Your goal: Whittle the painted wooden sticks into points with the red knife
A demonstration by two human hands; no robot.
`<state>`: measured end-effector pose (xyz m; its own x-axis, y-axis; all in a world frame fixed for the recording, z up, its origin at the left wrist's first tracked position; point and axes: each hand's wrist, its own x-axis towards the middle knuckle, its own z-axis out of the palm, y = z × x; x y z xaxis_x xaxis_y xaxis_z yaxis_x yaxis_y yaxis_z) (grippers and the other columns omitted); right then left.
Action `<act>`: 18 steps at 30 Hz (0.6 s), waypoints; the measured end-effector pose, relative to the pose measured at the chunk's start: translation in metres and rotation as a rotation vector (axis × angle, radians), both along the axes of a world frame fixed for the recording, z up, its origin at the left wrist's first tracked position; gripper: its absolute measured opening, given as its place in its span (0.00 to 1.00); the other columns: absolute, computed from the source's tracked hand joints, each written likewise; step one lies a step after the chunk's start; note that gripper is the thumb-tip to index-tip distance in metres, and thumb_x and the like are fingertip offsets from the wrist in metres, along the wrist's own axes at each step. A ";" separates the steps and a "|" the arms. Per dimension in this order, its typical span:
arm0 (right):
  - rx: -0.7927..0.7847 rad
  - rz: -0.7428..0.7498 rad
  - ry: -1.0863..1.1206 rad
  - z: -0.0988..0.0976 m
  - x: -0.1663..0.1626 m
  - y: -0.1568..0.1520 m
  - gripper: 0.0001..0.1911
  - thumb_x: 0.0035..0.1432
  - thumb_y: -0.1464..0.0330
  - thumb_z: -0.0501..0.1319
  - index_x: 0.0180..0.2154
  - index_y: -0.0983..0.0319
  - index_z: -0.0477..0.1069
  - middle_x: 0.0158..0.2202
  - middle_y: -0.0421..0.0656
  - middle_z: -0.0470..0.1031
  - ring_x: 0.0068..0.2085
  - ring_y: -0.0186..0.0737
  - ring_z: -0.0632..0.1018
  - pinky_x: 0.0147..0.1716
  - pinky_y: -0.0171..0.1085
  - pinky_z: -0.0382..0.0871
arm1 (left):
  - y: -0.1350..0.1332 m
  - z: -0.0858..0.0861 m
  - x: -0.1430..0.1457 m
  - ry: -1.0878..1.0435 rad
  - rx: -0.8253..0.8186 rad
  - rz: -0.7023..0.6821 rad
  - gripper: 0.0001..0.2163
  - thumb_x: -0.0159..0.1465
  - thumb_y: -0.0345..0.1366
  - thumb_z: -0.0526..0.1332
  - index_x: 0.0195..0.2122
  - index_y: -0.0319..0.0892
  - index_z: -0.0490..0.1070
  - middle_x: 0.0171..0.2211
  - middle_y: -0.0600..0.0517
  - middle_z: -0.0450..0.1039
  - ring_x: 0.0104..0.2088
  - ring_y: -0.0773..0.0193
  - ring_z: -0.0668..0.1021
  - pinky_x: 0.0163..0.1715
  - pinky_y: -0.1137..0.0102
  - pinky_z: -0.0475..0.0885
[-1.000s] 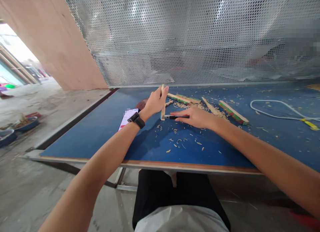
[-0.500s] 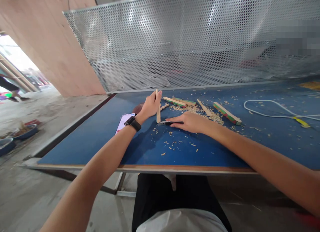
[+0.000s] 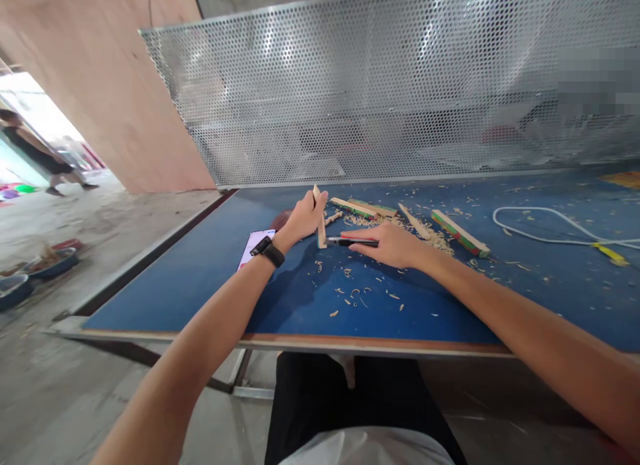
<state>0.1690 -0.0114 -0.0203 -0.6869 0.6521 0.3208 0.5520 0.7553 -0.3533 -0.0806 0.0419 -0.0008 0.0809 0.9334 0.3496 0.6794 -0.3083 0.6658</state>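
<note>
My left hand (image 3: 307, 213) is closed round the upper part of a thin pale wood stick (image 3: 321, 231), whose lower end points down at the blue tabletop (image 3: 295, 305). In my right hand (image 3: 390, 243) is a utility knife (image 3: 357, 241) with a dark and red handle. Its blade meets the stick close to the lower end, where a small pale curl or chip shows. Wood shavings (image 3: 437, 241) lie heaped beyond my right hand, and loose curls are scattered in front of it. A phone (image 3: 255, 241) with a lit screen lies partly behind my left wrist.
Several wood pieces, one a green-and-red-sided strip (image 3: 460, 233), lie behind my right hand. A white cable (image 3: 530, 235) with a yellow tag (image 3: 611, 254) is at the right. A perforated metal sheet (image 3: 370, 98) rises along the back edge. Far left, a person walks past basins (image 3: 60, 263).
The knife has shifted slightly away from the stick's lower end, and its handle shows more. The view has moved a little. At far left, the person has come more into view.
</note>
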 end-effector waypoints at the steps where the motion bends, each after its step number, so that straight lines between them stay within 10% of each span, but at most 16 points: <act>1: 0.008 -0.013 0.006 0.001 0.001 0.000 0.21 0.72 0.56 0.58 0.64 0.43 0.75 0.57 0.38 0.82 0.46 0.48 0.85 0.60 0.53 0.71 | 0.000 -0.001 0.001 -0.003 -0.023 0.004 0.17 0.77 0.52 0.49 0.37 0.46 0.60 0.29 0.49 0.76 0.27 0.62 0.77 0.29 0.67 0.68; 10: 0.034 -0.042 0.081 0.003 0.003 0.000 0.21 0.72 0.57 0.61 0.62 0.47 0.77 0.59 0.40 0.80 0.57 0.50 0.82 0.63 0.53 0.71 | -0.012 -0.001 0.013 -0.129 -0.075 -0.105 0.16 0.79 0.49 0.44 0.44 0.45 0.64 0.29 0.51 0.75 0.25 0.67 0.75 0.29 0.69 0.71; 18: -0.011 -0.012 0.172 0.000 0.004 0.001 0.21 0.71 0.57 0.62 0.62 0.46 0.77 0.59 0.41 0.80 0.55 0.52 0.83 0.59 0.56 0.73 | 0.003 -0.016 0.015 -0.273 -0.193 -0.017 0.22 0.78 0.50 0.43 0.32 0.45 0.64 0.23 0.50 0.73 0.23 0.65 0.75 0.27 0.68 0.70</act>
